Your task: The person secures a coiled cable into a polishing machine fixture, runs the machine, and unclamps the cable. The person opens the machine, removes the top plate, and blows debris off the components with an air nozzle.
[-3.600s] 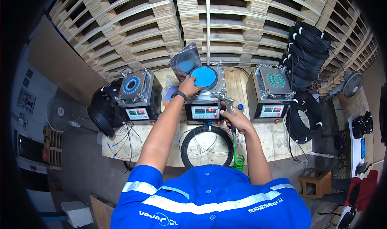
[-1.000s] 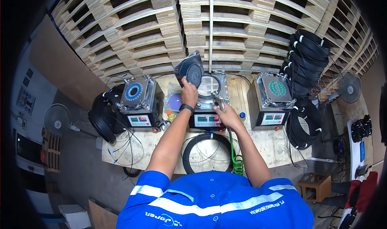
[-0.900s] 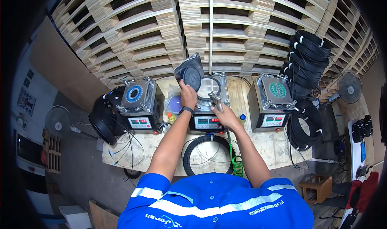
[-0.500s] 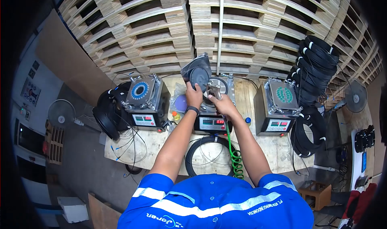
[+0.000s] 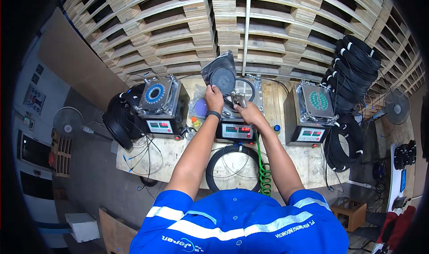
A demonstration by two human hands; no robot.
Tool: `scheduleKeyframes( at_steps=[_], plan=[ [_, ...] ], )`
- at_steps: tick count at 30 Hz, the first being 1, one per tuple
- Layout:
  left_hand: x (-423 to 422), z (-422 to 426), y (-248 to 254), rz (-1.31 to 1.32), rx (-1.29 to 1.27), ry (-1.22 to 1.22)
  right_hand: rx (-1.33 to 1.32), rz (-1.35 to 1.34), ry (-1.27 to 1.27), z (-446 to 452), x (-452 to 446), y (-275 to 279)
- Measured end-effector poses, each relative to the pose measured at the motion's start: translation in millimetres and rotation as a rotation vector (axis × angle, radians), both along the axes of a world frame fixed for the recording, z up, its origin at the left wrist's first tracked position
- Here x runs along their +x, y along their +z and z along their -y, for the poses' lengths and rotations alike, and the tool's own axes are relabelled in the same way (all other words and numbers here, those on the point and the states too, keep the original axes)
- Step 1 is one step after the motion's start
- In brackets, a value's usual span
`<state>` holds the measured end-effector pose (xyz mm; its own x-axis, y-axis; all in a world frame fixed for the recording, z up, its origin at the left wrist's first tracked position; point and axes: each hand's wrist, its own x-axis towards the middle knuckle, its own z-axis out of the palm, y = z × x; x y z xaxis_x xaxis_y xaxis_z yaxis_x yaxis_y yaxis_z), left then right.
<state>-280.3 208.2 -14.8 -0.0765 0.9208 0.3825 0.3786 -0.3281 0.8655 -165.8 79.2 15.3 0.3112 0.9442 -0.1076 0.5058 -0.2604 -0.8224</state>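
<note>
In my left hand (image 5: pixel 214 99) is the lower edge of a dark grey plate with a round pad (image 5: pixel 222 79), tilted up above the middle machine (image 5: pixel 234 130). My right hand (image 5: pixel 250 113) is closed around a metal air blow gun (image 5: pixel 239 100), just right of the plate and over the machine's top. A green coiled hose (image 5: pixel 264 176) runs down from below that hand to the table's front. The machine's red digits are lit. Behind my hands, a dark ring (image 5: pixel 251 89) lies at the machine's back.
Similar machines stand left (image 5: pixel 164 103) and right (image 5: pixel 308 115), each with a round pattern of connectors on top. Black cable coils (image 5: pixel 355 71) are stacked at right; another cable coil (image 5: pixel 210 176) lies in front. Pallets (image 5: pixel 174 26) rise behind the wooden table (image 5: pixel 286 164).
My left hand and the plate sit slightly higher in view, with the pad turned more towards me. The right hand has shifted slightly. More digits are lit on the middle machine's display.
</note>
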Motion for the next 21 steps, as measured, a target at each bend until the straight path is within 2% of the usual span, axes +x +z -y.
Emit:
scheduleKeyframes(
  at_steps=[3,5,12,13,16,17,21],
  plan=[
    [0.0,-0.9,-3.2,0.014,-0.021,-0.015,-0.086,-0.052,-0.048,13.0,6.1,14.7],
    [0.1,-1.0,-1.3,0.021,-0.025,-0.026,-0.05,0.074,-0.083,22.0,8.7,23.1],
    [-0.9,-1.4,-6.7,-0.009,-0.019,-0.033,-0.061,0.065,-0.039,16.1,10.5,17.1],
    [-0.6,-3.2,-8.7,-0.034,0.006,-0.014,0.026,0.06,0.026,13.7,9.7,19.6],
    [-1.0,-5.4,-9.8,-0.017,0.015,-0.021,-0.013,-0.068,0.048,10.7,4.0,48.5],
    [-1.3,-3.5,-8.0,-0.006,0.003,-0.034,0.188,-0.047,0.048,-0.7,6.4,28.1],
    [-2.0,3.6,3.3,-0.031,-0.054,-0.034,-0.027,-0.137,0.013,-8.0,-0.1,74.2]
  ],
)
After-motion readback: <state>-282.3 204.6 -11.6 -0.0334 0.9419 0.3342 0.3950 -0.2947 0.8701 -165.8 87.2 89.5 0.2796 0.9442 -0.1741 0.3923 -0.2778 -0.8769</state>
